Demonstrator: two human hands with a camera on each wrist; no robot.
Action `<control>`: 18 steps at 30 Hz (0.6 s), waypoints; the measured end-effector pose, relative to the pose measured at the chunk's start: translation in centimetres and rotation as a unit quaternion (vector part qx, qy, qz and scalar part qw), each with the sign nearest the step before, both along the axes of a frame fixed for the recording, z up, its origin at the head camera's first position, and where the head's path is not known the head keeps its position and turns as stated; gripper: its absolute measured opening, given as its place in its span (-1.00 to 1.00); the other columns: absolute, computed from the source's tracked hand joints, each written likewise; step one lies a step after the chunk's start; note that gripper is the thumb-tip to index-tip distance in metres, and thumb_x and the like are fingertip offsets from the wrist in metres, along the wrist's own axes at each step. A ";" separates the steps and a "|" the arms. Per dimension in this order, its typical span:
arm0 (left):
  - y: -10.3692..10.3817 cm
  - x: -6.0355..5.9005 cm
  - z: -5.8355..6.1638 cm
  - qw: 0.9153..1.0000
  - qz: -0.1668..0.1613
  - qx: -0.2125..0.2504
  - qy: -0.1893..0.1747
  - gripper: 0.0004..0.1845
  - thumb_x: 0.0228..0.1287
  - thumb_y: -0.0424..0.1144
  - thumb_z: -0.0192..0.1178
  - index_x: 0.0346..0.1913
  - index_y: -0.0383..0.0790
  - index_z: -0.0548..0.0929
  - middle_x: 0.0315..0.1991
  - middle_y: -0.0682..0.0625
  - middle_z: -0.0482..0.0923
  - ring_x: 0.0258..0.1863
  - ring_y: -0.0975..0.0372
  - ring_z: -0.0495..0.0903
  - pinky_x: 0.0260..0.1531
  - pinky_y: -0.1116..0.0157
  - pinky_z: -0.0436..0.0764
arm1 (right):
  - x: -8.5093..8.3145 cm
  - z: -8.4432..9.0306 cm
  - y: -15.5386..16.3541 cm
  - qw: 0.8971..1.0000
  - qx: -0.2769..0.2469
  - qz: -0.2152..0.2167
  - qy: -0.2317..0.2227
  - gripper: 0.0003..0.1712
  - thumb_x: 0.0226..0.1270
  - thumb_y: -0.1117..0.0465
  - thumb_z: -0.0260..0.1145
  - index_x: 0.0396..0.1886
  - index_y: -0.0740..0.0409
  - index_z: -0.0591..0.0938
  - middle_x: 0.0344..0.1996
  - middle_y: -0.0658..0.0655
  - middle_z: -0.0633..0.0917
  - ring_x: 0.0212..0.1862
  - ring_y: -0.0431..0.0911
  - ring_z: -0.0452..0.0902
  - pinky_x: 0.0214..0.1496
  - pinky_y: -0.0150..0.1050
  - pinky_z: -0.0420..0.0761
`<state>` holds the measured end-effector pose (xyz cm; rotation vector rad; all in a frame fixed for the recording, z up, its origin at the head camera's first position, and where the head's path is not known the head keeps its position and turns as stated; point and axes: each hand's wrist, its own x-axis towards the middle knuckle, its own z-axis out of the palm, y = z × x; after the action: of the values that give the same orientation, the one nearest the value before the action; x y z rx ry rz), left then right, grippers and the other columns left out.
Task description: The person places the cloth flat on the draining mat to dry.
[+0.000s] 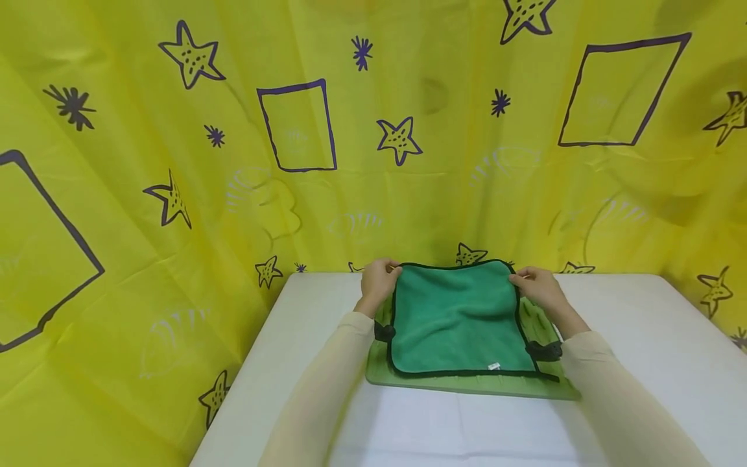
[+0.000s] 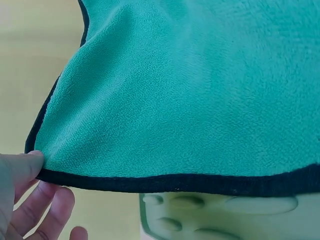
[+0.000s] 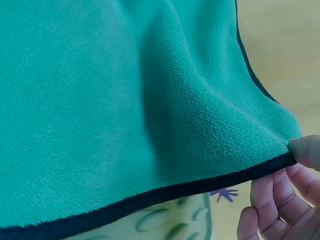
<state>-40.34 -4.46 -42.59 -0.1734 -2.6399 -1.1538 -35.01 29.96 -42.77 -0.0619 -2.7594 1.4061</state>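
Note:
A green cloth (image 1: 455, 318) with a black bound edge and a small white tag is spread between both hands. At its far left corner my left hand (image 1: 379, 280) pinches the edge between thumb and fingers. My right hand (image 1: 538, 287) grips the far right corner in the same manner. Close views of the cloth (image 2: 175, 95) show a fuzzy pile, and in the right wrist view the cloth (image 3: 125, 115) has soft folds running to the held corner. Beneath it lies a green patterned mat (image 1: 467, 384), mostly covered, its near edge and sides showing.
A white table (image 1: 630, 324) carries the mat. Behind and to the left hangs a yellow curtain (image 1: 350, 194) printed with purple stars and frames. Black wrist straps (image 1: 544, 351) sit by the cloth's sides.

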 end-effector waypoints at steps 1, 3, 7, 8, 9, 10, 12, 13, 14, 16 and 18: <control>0.1 -0.1 0.0 1.000 0.000 -0.002 -0.002 -0.76 0.48 -0.10 0.24 0.00 -0.12 0.78 -0.15 -0.06 0.77 -0.30 0.14 0.70 -0.40 0.29 0.60 | -0.1 -0.2 0.0 1.000 0.004 0.000 -0.002 -0.43 0.64 -0.03 0.03 0.16 0.44 0.52 0.08 0.50 0.60 -0.06 0.16 0.65 0.07 0.09 0.57; 0.3 -0.2 -0.2 1.000 0.003 -0.002 -0.005 -0.77 0.48 -0.11 0.24 0.00 -0.11 0.78 -0.17 -0.05 0.76 -0.33 0.15 0.69 -0.42 0.30 0.59 | -0.3 -0.4 -0.1 1.000 0.012 0.002 -0.006 -0.43 0.64 -0.02 0.03 0.17 0.46 0.52 0.08 0.51 0.60 -0.03 0.19 0.63 0.04 0.05 0.58; 0.5 -0.3 -0.6 1.000 0.008 0.006 -0.012 -0.81 0.47 -0.14 0.25 -0.02 -0.10 0.78 -0.20 -0.05 0.76 -0.37 0.17 0.67 -0.45 0.31 0.57 | -0.7 -0.7 -0.3 0.999 0.033 0.002 -0.016 -0.40 0.65 -0.03 0.01 0.25 0.47 0.48 0.20 0.55 0.53 0.13 0.31 0.54 0.04 0.05 0.59; 0.5 -0.4 -0.8 1.000 0.010 0.006 -0.014 -0.81 0.47 -0.14 0.25 -0.02 -0.09 0.78 -0.20 -0.04 0.76 -0.37 0.17 0.67 -0.46 0.31 0.57 | -0.8 -0.8 -0.4 0.999 0.038 0.004 -0.018 -0.38 0.65 -0.03 0.00 0.27 0.47 0.47 0.23 0.56 0.51 0.17 0.35 0.50 0.06 0.08 0.59; 0.6 -0.4 -0.9 1.000 0.013 0.002 -0.017 -0.82 0.47 -0.14 0.25 -0.02 -0.08 0.78 -0.21 -0.03 0.76 -0.37 0.18 0.67 -0.46 0.31 0.56 | -0.9 -0.8 -0.4 0.999 0.041 0.006 -0.021 -0.37 0.65 -0.03 -0.01 0.30 0.48 0.45 0.26 0.58 0.48 0.22 0.38 0.46 0.10 0.12 0.58; 0.6 -0.5 -1.1 1.000 0.016 -0.002 -0.019 -0.82 0.46 -0.15 0.26 -0.03 -0.08 0.78 -0.21 -0.03 0.76 -0.37 0.18 0.68 -0.46 0.31 0.56 | -0.9 -0.9 -0.4 0.999 0.042 0.006 -0.023 -0.37 0.65 -0.02 -0.01 0.32 0.48 0.43 0.29 0.59 0.45 0.25 0.41 0.43 0.13 0.16 0.56; 0.7 -0.6 -1.5 0.999 0.024 -0.012 -0.023 -0.83 0.45 -0.15 0.27 -0.03 -0.08 0.77 -0.21 -0.02 0.77 -0.36 0.19 0.68 -0.46 0.31 0.57 | -1.1 -0.9 -0.4 0.999 0.041 0.009 -0.028 -0.36 0.65 -0.01 0.00 0.35 0.49 0.40 0.32 0.60 0.42 0.30 0.44 0.38 0.20 0.22 0.53; 0.7 -0.7 -1.6 0.999 0.028 -0.017 -0.024 -0.83 0.44 -0.15 0.28 -0.04 -0.08 0.77 -0.22 -0.02 0.77 -0.35 0.19 0.69 -0.46 0.30 0.57 | -1.1 -1.0 -0.4 0.999 0.042 0.011 -0.030 -0.37 0.65 0.00 0.00 0.35 0.50 0.40 0.32 0.61 0.41 0.31 0.45 0.37 0.22 0.23 0.51; 0.7 -0.8 -1.8 0.999 0.030 -0.023 -0.028 -0.83 0.44 -0.15 0.28 -0.03 -0.07 0.77 -0.21 -0.02 0.77 -0.34 0.18 0.69 -0.45 0.30 0.57 | -1.2 -1.1 -0.4 0.998 0.044 0.013 -0.031 -0.37 0.64 0.02 0.01 0.35 0.50 0.40 0.32 0.61 0.41 0.30 0.46 0.37 0.21 0.24 0.51; 0.6 -0.8 -2.1 0.998 0.031 -0.030 -0.035 -0.83 0.42 -0.17 0.29 -0.02 -0.08 0.76 -0.20 -0.03 0.78 -0.33 0.16 0.72 -0.44 0.28 0.58 | -1.2 -1.3 -0.2 0.998 0.051 0.018 -0.033 -0.39 0.62 0.04 0.04 0.32 0.50 0.41 0.28 0.61 0.43 0.25 0.44 0.41 0.16 0.21 0.54; 0.5 -0.7 -2.4 0.998 0.026 -0.036 -0.047 -0.81 0.42 -0.18 0.29 0.01 -0.09 0.75 -0.16 -0.04 0.80 -0.28 0.14 0.74 -0.41 0.28 0.58 | -1.2 -1.6 0.1 0.997 0.059 0.029 -0.034 -0.41 0.61 0.06 0.06 0.31 0.52 0.42 0.23 0.60 0.49 0.16 0.38 0.50 0.09 0.13 0.58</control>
<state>-41.08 -3.95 -45.01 -0.0641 -2.7517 -1.0767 -36.23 30.10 -44.36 -0.0256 -2.9159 1.2725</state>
